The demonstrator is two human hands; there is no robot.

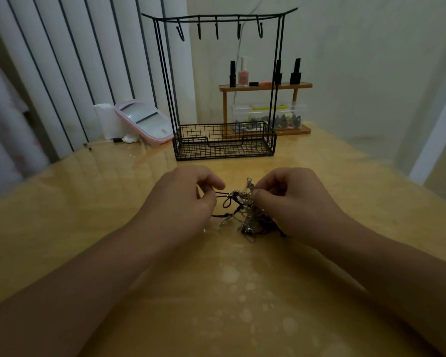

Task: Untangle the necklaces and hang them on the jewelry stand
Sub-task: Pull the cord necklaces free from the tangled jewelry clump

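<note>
Left hand: your left hand [183, 199] sits left of centre frame, thumb and fingers pinching a black cord of the necklaces [245, 210].
Right hand: your right hand [294, 199] pinches the metal chain at the top of the same tangle.
Necklaces: one knotted bundle at centre frame, between your hands, its lower part lying on the table [88, 228].
Jewelry stand: the jewelry stand [224, 140] is upright at upper centre, beyond your hands; its hooks are bare.

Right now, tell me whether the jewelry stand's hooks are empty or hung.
Empty: the jewelry stand has bare hooks; the necklaces are tangled on the table.
</note>
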